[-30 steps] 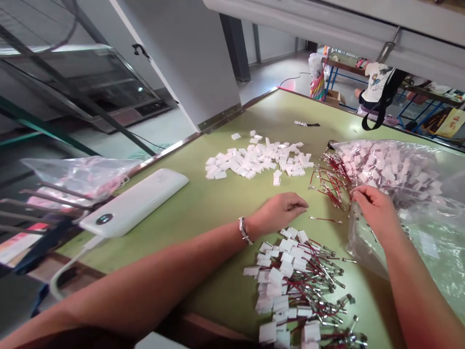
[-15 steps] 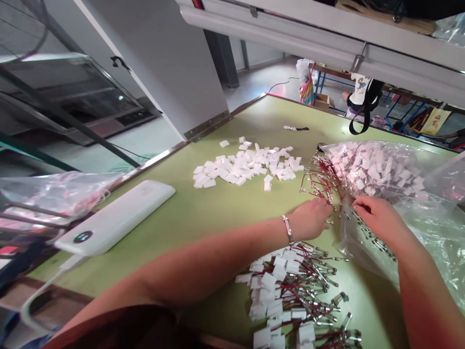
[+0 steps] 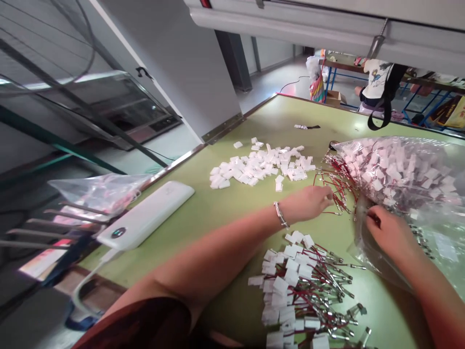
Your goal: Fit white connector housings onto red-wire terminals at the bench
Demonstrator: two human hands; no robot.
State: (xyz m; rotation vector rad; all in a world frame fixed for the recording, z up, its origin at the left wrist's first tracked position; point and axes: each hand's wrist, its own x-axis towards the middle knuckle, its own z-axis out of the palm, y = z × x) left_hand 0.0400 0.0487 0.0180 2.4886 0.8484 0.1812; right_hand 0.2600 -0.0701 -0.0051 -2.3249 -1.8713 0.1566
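Note:
My left hand (image 3: 310, 202), with a bracelet at the wrist, reaches to the edge of a loose heap of red wires (image 3: 343, 182) with metal ends. Its fingers are pressed together; what they hold is hidden. Beside the heap, my right hand (image 3: 390, 228) is closed, thumb against curled fingers, over the edge of a clear plastic bag (image 3: 363, 237). I cannot make out what it pinches. Nearer me lie white plastic pieces joined to red wires with metal-capped ends (image 3: 308, 286), in a fanned pile. Loose white plastic pieces (image 3: 257, 165) are scattered farther back.
A large clear bag full of white pieces (image 3: 403, 169) lies at the right. On the left table edge sits a white power bank (image 3: 148, 213) with a cable plugged in. A small dark-and-silver strip (image 3: 307, 127) lies at the back. Another person (image 3: 378, 82) is beyond the table.
The view has swung left, so the table things appear farther right. My left hand has shifted slightly back toward the wire heap's left edge. My right hand stays closed by the bag.

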